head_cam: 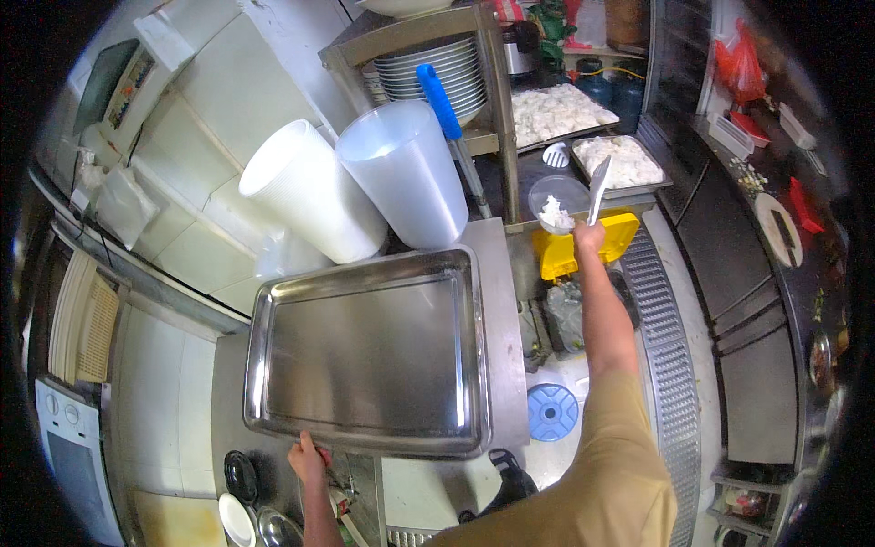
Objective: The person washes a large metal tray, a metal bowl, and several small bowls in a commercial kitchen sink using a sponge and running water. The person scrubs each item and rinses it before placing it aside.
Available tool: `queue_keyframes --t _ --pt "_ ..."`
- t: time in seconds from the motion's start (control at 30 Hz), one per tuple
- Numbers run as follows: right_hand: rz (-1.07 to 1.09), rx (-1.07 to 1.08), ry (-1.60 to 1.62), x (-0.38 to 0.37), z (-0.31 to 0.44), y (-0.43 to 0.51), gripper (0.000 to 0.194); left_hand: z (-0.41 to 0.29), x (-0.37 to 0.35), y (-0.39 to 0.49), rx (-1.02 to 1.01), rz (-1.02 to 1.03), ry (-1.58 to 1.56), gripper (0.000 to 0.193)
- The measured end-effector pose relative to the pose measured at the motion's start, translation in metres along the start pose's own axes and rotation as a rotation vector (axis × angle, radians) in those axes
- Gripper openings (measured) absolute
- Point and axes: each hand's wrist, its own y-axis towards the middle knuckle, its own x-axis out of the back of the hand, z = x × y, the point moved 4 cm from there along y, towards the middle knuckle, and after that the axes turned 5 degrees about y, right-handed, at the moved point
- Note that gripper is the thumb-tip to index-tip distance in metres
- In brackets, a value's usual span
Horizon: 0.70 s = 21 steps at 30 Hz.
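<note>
A large, bare rectangular steel tray [366,355] lies on the steel counter before me. My left hand [307,461] is at its near left edge, thumb over the rim and fingers curled below; a small red item shows beside them. Farther off to the right, my right hand [589,238] grips a white plastic utensil [600,184] that points up and away. Against that hand is a clear plastic bowl [557,188] with white crumbly food [556,213] in it; whether the fingers also hold its rim is hidden. Beyond stand two trays of white food, the smaller [618,161] and the larger [560,113].
Stacked white containers [311,195] and translucent containers [407,178] stand behind the tray. A blue-handled tool [439,102] leans beside stacked plates [431,75]. Below my right arm are a yellow bin lid [622,236] and a floor grate [660,328]. A dark counter [752,239] runs along the right.
</note>
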Motion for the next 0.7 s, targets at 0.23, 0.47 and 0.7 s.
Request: queue_keyframes --t 0.23,0.47,0.7 --pt "-0.031 -0.019 -0.004 -0.097 -0.052 0.065 0.035 -0.001 -0.004 -0.011 -0.077 -0.185 -0.009 0.043" --pt "0.012 0.233 -0.357 -0.056 -0.006 0.02 0.036 -0.011 -0.002 -0.019 -0.142 -0.179 0.132 0.043" --pt "0.149 0.458 -0.432 -0.049 0.022 0.004 0.045 -0.008 -0.002 -0.016 -0.167 -0.218 0.157 0.042"
